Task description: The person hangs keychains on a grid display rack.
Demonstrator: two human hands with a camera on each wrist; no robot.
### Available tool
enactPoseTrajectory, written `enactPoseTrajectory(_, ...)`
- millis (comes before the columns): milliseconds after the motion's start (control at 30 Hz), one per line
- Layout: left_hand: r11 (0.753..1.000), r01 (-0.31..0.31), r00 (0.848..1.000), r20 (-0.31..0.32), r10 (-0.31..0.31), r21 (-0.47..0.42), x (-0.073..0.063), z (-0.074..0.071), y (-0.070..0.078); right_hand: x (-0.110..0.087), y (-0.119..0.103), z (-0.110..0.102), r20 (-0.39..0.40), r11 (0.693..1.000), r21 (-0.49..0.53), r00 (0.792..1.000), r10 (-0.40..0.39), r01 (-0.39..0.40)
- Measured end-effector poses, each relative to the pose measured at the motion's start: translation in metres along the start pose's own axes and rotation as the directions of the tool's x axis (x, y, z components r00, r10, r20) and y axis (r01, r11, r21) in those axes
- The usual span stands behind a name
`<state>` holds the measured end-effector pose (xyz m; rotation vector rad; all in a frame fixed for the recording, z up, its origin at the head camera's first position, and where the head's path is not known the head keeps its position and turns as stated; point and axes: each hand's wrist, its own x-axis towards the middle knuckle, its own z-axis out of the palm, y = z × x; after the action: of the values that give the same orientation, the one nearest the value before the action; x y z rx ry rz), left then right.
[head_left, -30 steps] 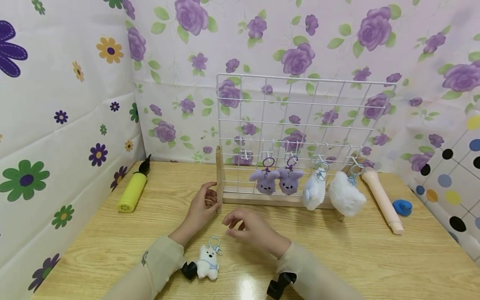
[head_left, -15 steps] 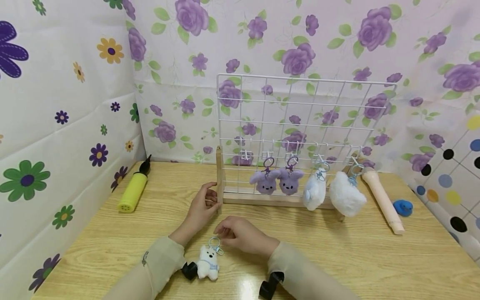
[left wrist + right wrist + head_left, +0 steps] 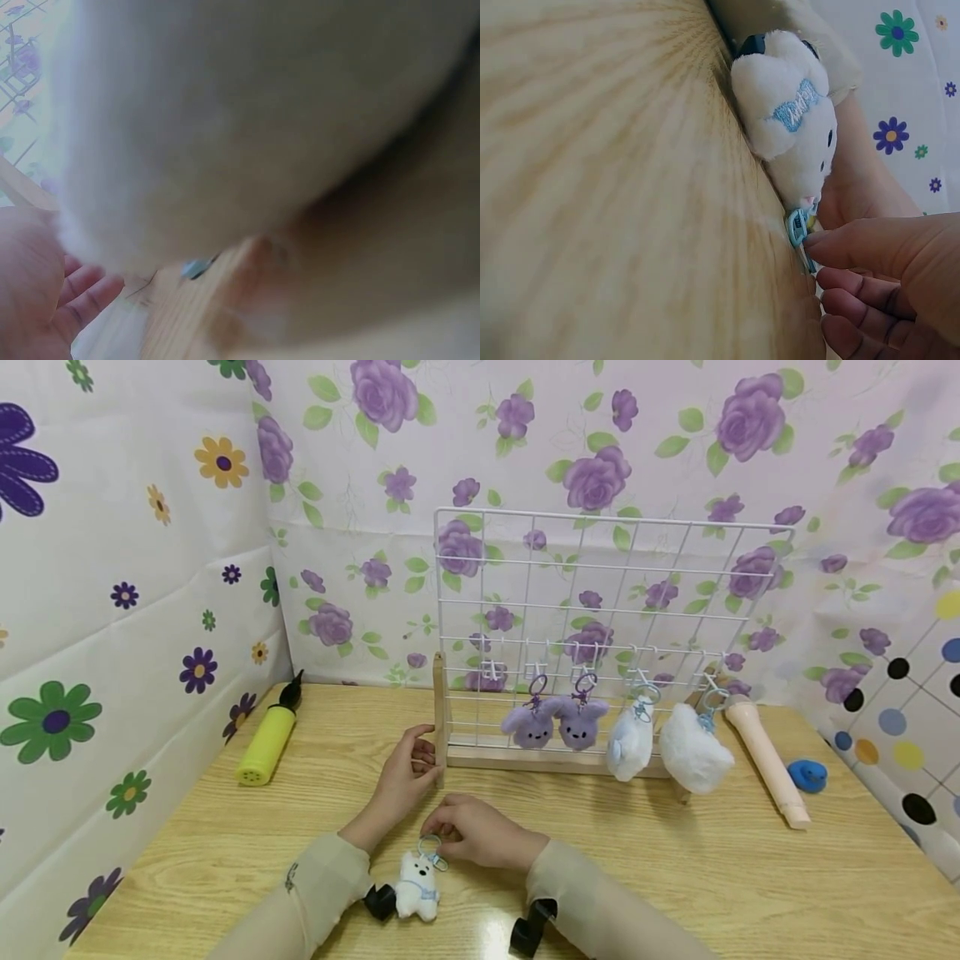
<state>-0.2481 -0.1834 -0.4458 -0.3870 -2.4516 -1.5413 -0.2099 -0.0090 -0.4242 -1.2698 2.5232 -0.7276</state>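
A small white plush bear keychain (image 3: 417,893) lies face up on the table, a pale blue scarf-like band across its body. My right hand (image 3: 487,833) pinches its light blue key ring (image 3: 424,841) between thumb and forefinger. In the right wrist view, the thumb is at the blue clasp (image 3: 798,225) beside the plush's head. My left hand (image 3: 403,775) rests at the left wooden post (image 3: 439,710) of the wire grid rack, thumb and fingertips against it. Blurred white fur (image 3: 202,135) fills most of the left wrist view and hides part of that hand.
Two purple plush keychains (image 3: 532,732) and two white ones (image 3: 693,752) hang on hooks along the rack; the leftmost hook (image 3: 491,671) is bare. A yellow pump (image 3: 267,743) lies left. A pale tube (image 3: 767,764) and small blue toy (image 3: 807,775) lie right.
My right hand has come down and to the left from in front of the rack to the key ring, which it now pinches. The left hand has stayed at the post.
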Motion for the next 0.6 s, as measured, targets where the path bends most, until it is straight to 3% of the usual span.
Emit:
enactPoseTrajectory(300, 1.000, -0.002, 1.000, 0.002, 0.002, 0.005, 0.0009, 0.0001, 0.0011, 0.0034, -0.0004, -0.0009, 0.018, 0.998, -0.055, 0.999, -0.027, 0.028)
enactPoseTrajectory(600, 1.000, -0.004, 1.000, -0.006, 0.004, 0.006, 0.0002, 0.0003, -0.0008, 0.0057, -0.0006, -0.0004, 0.038, 0.999, -0.032, 0.999, 0.003, -0.002)
